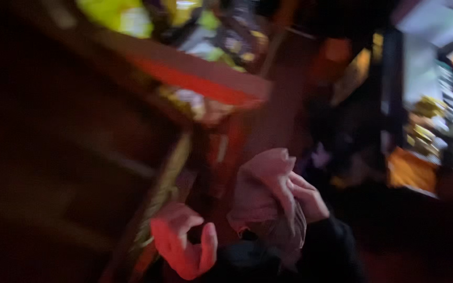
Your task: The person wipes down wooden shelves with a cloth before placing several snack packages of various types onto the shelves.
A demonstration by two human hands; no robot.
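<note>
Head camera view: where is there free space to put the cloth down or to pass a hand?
Blur hides much. The shelf top is crowded with packets. The clearest gap lies between the left hand and the right hand, which holds the cloth. The dark left side is unreadable.

- A small, dim shop, seen through heavy blur.
- A slanted wooden shelf with a red front edge (195, 81) carries bright yellow and dark packaged goods (127, 18) along its top.
- Near the right edge, a lit display rack (449, 112) holds rows of small colourful packets.
</note>
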